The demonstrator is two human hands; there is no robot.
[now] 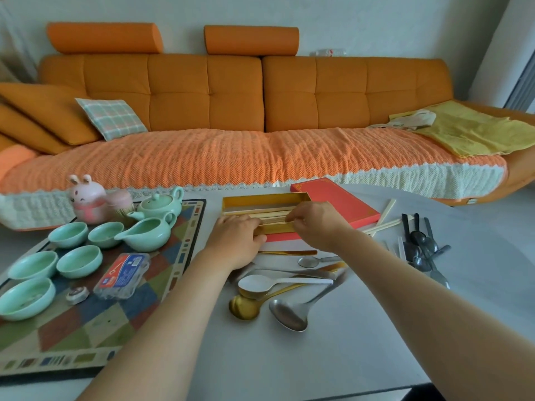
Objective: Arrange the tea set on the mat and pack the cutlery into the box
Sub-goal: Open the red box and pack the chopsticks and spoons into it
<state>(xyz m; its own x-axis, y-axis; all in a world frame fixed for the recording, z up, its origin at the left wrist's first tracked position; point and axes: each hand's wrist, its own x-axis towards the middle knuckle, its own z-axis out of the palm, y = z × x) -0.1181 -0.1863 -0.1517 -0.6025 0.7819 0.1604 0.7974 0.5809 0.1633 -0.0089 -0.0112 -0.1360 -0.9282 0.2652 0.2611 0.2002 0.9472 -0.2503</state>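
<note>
A gold open box (260, 201) lies at the table's far middle with pale chopsticks (272, 216) inside. My left hand (234, 241) rests at the box's near left corner, fingers curled against the chopsticks. My right hand (315, 224) pinches the chopsticks at the box's right end. On the patterned mat (86, 328) at the left stand a pale green teapot (159, 204), a pitcher (147, 234) and several green cups (79, 261). Loose spoons (278, 285) lie in front of the box.
The red box lid (338, 202) lies right of the box. More chopsticks (385, 219) and dark cutlery (422, 247) lie at the right. A pink rabbit figure (86, 201) and a plastic case (123, 274) sit on the mat. An orange sofa (231, 111) stands behind.
</note>
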